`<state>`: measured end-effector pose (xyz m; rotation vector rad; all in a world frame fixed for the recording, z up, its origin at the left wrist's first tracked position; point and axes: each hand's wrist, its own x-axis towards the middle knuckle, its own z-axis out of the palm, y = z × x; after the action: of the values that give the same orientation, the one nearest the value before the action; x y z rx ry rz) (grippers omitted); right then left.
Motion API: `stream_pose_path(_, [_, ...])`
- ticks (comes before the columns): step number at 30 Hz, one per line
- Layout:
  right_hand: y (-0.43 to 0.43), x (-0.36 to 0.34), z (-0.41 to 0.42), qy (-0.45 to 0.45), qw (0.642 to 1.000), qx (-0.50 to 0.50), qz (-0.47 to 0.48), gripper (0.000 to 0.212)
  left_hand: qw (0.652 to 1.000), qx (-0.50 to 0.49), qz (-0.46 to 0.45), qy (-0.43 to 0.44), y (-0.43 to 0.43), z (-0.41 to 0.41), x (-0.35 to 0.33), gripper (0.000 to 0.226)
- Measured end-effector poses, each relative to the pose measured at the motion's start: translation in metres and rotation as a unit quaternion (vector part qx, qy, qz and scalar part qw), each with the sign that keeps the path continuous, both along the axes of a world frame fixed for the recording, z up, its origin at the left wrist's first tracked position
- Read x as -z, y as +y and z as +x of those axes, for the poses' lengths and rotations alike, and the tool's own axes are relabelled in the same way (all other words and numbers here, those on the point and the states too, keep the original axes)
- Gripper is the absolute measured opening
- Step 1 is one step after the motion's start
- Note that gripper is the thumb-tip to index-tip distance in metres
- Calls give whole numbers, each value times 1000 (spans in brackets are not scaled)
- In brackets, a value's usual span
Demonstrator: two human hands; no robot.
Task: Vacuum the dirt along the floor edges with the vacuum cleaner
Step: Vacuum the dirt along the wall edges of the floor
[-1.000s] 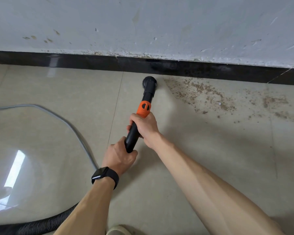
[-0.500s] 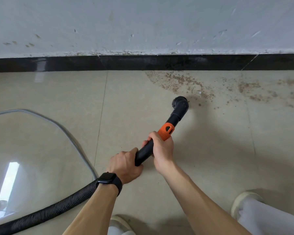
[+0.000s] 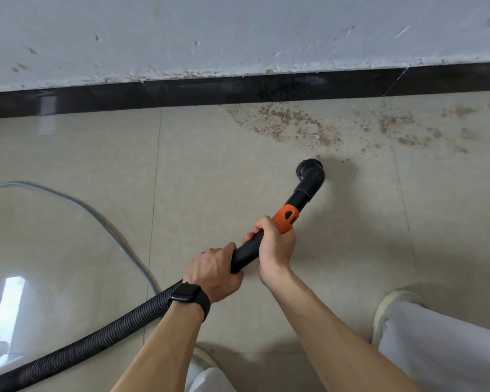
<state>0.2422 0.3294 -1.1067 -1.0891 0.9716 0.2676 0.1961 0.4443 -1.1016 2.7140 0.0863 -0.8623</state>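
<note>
The black vacuum wand (image 3: 246, 251) with an orange collar (image 3: 286, 217) ends in a round brush nozzle (image 3: 310, 168) set on the beige tile floor. My right hand (image 3: 275, 244) grips the wand just below the collar. My left hand (image 3: 215, 271), with a black watch on its wrist, grips the wand's rear end where the ribbed black hose (image 3: 91, 343) joins. Brown dirt (image 3: 289, 123) is scattered along the black skirting (image 3: 238, 90), just beyond the nozzle and further right (image 3: 396, 123).
A grey power cable (image 3: 102, 219) curves over the floor at left. The scuffed white wall (image 3: 238, 32) rises above the skirting. My legs in light trousers and pale shoes (image 3: 391, 306) stand at the bottom right and bottom middle.
The nozzle has swung from the skirting, left of the dirt, back and to the right to the dirt patch's near edge. Both hands kept their grip.
</note>
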Motion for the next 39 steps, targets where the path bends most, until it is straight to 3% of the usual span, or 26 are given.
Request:
stream_pose_path(19, [46, -4, 65, -30, 984, -176, 15, 13, 981, -190, -16, -29, 21, 27, 0, 17])
stream_pose_path(39, [84, 6, 116, -42, 974, -225, 10, 13, 971, -233, -18, -48, 51, 69, 11, 18])
